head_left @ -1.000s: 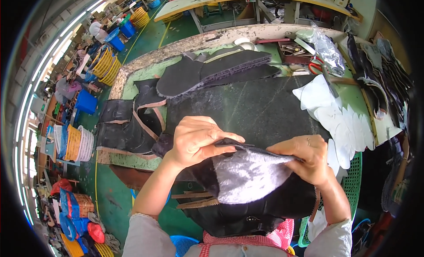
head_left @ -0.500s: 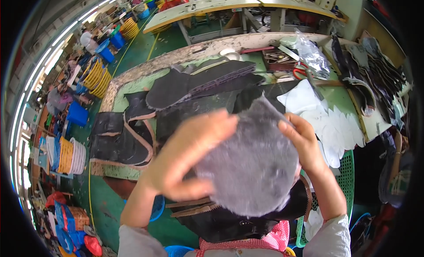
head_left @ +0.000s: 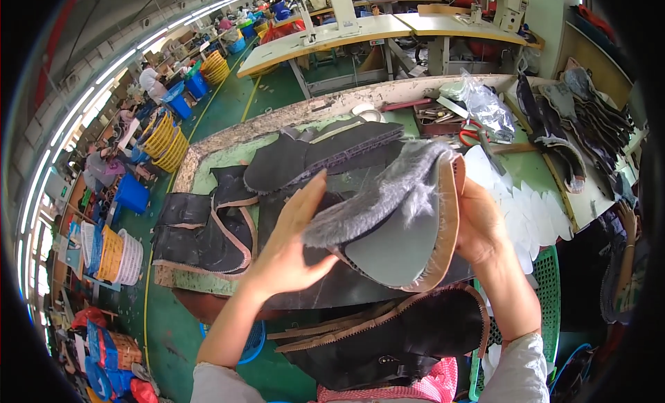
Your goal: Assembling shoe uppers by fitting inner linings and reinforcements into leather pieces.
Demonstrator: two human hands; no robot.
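In front of me, above the bench, is a fur-lined boot upper (head_left: 398, 247) with grey fur, a smooth pale grey panel and a tan edge strip. My right hand (head_left: 479, 219) grips its right side along the tan strip, the fingers partly hidden behind it. Beside the left fur edge, my left hand (head_left: 291, 247) is open, with fingers stretched up and thumb apart; the thumb is close to the lower edge, and I cannot tell whether it touches. Black boot pieces with tan edges (head_left: 201, 226) lie left on the bench, and dark fur-edged pieces (head_left: 325, 153) lie behind.
A black boot piece (head_left: 388, 334) rests near my lap. White cut pieces (head_left: 533, 212) spread at the right, above a green basket (head_left: 548, 285). Red-handled scissors (head_left: 472, 134) and a tool tray (head_left: 433, 117) are at the back. Another person's arm (head_left: 627, 243) shows far right.
The boot upper has turned from its broad fur face to show the pale panel and tan edge. My left hand has shifted slightly down at its left. The view has tilted up.
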